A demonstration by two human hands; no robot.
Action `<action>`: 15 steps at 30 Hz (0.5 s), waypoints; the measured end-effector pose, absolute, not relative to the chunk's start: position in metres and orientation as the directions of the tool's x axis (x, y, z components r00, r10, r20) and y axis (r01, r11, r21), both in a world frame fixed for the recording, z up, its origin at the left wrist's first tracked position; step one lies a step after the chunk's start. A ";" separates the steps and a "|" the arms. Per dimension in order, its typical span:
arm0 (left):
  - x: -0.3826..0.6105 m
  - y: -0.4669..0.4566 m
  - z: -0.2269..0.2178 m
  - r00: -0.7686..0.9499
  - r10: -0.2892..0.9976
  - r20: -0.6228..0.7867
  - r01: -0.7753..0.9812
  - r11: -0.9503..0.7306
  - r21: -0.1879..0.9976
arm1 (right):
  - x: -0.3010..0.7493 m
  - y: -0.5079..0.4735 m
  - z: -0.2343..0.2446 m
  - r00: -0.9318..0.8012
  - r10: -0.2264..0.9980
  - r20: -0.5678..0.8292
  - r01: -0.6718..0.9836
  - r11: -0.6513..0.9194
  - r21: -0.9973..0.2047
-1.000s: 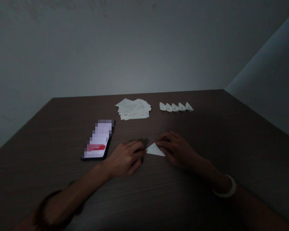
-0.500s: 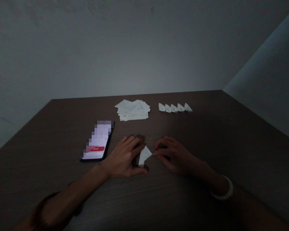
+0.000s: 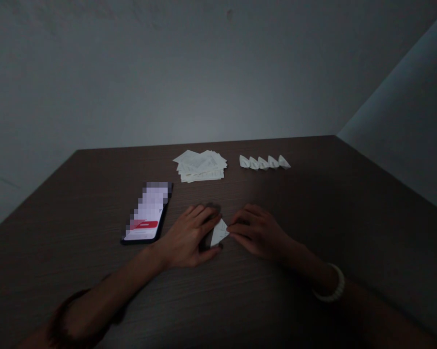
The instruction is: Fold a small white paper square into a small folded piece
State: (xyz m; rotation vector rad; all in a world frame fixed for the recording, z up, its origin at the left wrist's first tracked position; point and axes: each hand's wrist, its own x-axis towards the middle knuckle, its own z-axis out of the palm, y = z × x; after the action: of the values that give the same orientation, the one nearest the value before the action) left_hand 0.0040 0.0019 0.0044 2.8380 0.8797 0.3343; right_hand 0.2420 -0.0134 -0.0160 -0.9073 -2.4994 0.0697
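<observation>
Folded white paper (image 3: 219, 233) is lying on the dark brown, wood-grained table (image 3: 189, 300) between our two hands. The same tabletop is bearing a loose stack of flat white paper sheets (image 3: 202, 166), a row of five small, pointed, folded white paper pieces (image 3: 263, 164) to its right, and a black-rimmed rectangular phone (image 3: 146, 208) with a glowing screen. Our folded paper is forming a small triangle, showing faint dark lines and pointing one corner toward our right. Our left hand (image 3: 187, 236) is standing wide around it, the thumb resting near the lower corner and the forefinger touching the upper one. Our right hand (image 3: 257, 230) is bunching its fingers close together, the tips meeting the right corner; in this dim light we are not managing to tell whether they are pinching or only pressing it.
</observation>
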 end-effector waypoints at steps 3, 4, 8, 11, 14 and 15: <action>0.004 0.002 0.005 0.807 0.569 0.160 0.536 -0.818 0.208 | 0.241 -0.013 -0.016 -0.692 0.590 0.415 0.593 0.793 -0.139; 0.004 0.002 0.005 0.807 0.569 0.156 0.537 -0.818 0.206 | 0.241 -0.012 -0.016 -0.697 0.581 0.420 0.591 0.797 -0.121; 0.003 0.001 0.003 0.805 0.560 0.193 0.520 -0.825 0.221 | 0.241 -0.012 -0.016 -0.712 0.553 0.433 0.586 0.808 -0.067; 0.003 0.000 0.002 0.797 0.546 0.260 0.500 -0.837 0.224 | 0.240 -0.012 -0.015 -0.716 0.556 0.422 0.597 0.801 -0.040; 0.002 -0.001 0.000 0.801 0.523 0.291 0.484 -0.852 0.198 | 0.241 -0.012 -0.014 -0.712 0.572 0.406 0.615 0.788 -0.032; 0.002 -0.001 0.000 0.806 0.513 0.297 0.475 -0.858 0.193 | 0.241 -0.012 -0.013 -0.710 0.577 0.403 0.619 0.784 -0.032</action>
State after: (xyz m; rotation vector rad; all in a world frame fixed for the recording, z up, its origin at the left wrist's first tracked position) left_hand 0.0021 -0.0008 -0.0002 2.8802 0.7903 0.5205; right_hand 0.2407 -0.0120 -0.0132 -0.9062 -2.5816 -0.1477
